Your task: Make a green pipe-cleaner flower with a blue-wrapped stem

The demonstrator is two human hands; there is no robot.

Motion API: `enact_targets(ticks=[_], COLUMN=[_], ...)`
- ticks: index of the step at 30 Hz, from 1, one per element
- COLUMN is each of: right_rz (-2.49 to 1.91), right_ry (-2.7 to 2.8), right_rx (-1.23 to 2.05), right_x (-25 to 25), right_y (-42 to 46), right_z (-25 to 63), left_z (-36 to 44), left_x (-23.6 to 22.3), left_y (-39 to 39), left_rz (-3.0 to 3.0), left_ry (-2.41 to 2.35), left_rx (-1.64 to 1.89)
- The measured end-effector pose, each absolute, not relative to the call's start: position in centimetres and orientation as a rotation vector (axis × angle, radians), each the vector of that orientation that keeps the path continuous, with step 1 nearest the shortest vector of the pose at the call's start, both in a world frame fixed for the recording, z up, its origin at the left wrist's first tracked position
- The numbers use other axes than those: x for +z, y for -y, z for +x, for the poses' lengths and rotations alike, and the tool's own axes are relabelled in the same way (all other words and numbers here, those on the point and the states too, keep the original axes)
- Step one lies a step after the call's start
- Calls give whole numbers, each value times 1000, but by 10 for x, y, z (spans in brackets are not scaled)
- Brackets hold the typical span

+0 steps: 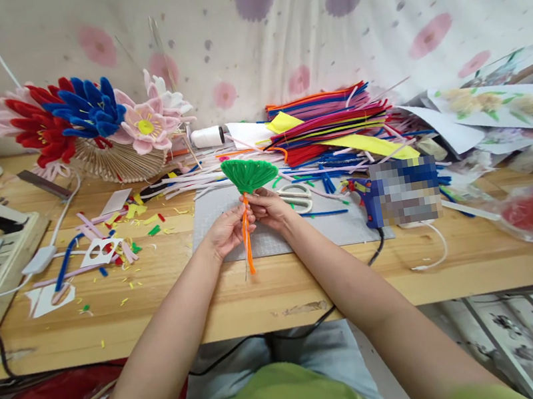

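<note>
A green fan-shaped piece of pipe cleaners (250,175) stands upright over the work mat. Orange and white pipe-cleaner stems (250,256) hang down below it, with a thin wire end at the bottom. My left hand (231,229) has its fingers closed around the stems just under the fan. On the other side, my right hand (268,208) pinches the fan's base where green meets orange. Both hands are almost touching, and the fingers partly cover the join. White-handled scissors (298,197) lie on the grey mat (278,246) right behind my right hand.
A blue glue gun (366,200) lies right of the mat, its cord crossing the table edge. Bundled pipe cleaners (330,123) are piled behind. Pipe-cleaner flowers on a fan (121,158) stand at back left. Scraps (134,210) and a power strip (3,281) are on the left.
</note>
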State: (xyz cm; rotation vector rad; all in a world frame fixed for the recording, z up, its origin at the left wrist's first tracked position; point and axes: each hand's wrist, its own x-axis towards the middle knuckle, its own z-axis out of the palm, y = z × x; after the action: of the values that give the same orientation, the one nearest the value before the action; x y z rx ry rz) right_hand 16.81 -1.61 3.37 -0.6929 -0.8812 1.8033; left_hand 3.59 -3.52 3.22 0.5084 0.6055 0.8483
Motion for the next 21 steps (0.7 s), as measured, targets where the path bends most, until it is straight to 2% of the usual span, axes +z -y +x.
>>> enact_targets(ticks=[16, 19, 21], right_rz=[-810, -1016, -1195], right_ry=[966, 1137, 1376], right_rx=[1772, 1609, 1327], right_x=[35, 37, 37], right_y=[14, 10, 7], right_z=[169, 179, 191], left_z=[35, 31, 27], left_x=[35, 36, 38], left_y=[35, 31, 29], left_rz=[515, 511, 505], left_ry=[-724, -772, -809], left_rx=[910, 986, 1053])
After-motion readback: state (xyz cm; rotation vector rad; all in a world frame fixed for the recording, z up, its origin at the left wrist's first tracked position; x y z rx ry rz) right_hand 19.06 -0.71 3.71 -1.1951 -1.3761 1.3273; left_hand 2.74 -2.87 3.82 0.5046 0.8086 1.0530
